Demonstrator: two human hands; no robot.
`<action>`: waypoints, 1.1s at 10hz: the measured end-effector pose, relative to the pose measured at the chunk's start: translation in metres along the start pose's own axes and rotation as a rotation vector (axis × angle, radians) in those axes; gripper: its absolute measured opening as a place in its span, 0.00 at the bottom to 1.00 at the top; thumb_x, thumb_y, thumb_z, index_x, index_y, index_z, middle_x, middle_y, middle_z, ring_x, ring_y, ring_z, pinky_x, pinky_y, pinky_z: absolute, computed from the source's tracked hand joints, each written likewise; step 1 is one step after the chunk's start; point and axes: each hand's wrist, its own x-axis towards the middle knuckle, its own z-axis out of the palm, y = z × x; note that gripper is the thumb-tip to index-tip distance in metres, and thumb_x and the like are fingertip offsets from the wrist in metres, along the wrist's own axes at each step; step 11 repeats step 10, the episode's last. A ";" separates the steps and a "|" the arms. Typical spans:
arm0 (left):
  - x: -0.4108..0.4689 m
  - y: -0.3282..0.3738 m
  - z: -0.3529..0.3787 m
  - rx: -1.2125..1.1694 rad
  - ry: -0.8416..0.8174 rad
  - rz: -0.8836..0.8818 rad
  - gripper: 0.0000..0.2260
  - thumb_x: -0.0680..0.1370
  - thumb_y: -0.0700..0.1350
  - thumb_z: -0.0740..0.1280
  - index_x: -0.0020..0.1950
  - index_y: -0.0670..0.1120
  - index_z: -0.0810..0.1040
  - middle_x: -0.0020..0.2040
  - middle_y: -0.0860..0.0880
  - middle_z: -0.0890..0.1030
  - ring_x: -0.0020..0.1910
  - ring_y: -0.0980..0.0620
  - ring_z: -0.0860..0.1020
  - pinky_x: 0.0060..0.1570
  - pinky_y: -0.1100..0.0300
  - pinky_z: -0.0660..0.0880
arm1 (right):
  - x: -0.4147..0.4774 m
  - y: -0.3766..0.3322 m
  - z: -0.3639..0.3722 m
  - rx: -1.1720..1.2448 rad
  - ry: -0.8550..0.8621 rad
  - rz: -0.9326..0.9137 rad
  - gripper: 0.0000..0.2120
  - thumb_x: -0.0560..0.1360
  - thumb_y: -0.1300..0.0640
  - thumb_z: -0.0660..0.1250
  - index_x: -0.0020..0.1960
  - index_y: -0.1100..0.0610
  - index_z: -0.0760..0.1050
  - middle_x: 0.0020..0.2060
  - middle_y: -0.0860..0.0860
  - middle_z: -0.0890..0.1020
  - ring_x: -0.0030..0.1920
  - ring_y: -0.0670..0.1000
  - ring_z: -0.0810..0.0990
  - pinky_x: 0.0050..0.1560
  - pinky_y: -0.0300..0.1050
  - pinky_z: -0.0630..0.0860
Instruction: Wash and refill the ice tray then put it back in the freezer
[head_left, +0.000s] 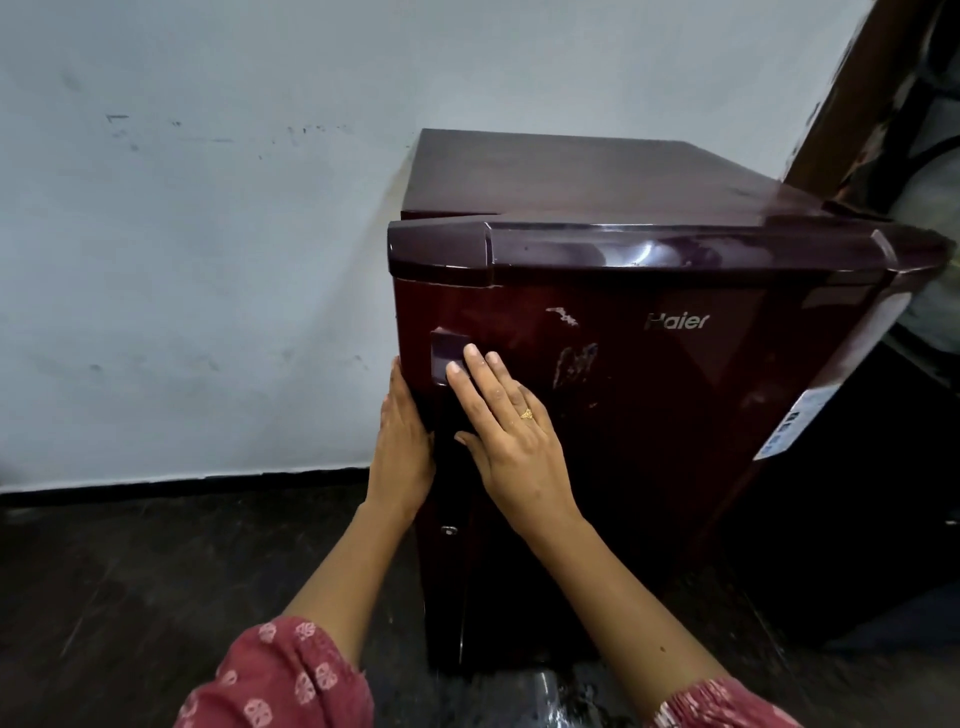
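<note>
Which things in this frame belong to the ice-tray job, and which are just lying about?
Job: maroon fridge, door shut; its handle; left hand at the door's edge; right hand flat on the door. No ice tray in view.
Just there: wall; dark floor; sticker on the fridge's side; wooden frame.

Side sticker (785, 427) (on the fridge (675, 415)) too blurred to read.
</note>
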 end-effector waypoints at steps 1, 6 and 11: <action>0.010 -0.005 0.001 -0.040 -0.002 0.028 0.39 0.77 0.48 0.65 0.76 0.48 0.39 0.77 0.48 0.51 0.74 0.49 0.59 0.69 0.46 0.65 | 0.008 0.005 0.009 0.019 0.008 -0.015 0.35 0.73 0.61 0.68 0.74 0.53 0.54 0.74 0.52 0.59 0.75 0.50 0.57 0.71 0.48 0.63; -0.005 -0.005 0.007 0.099 0.010 -0.059 0.33 0.79 0.43 0.60 0.77 0.49 0.43 0.78 0.48 0.47 0.75 0.58 0.44 0.75 0.50 0.44 | -0.006 -0.002 -0.004 0.005 -0.130 0.089 0.33 0.76 0.56 0.62 0.76 0.49 0.49 0.76 0.50 0.56 0.75 0.51 0.56 0.71 0.49 0.60; -0.138 0.083 0.068 0.215 -0.042 0.118 0.38 0.73 0.34 0.65 0.76 0.39 0.46 0.77 0.42 0.49 0.76 0.47 0.47 0.72 0.46 0.46 | -0.158 0.031 -0.103 -0.006 -0.317 0.563 0.27 0.80 0.50 0.55 0.76 0.52 0.51 0.76 0.49 0.55 0.76 0.49 0.53 0.72 0.41 0.47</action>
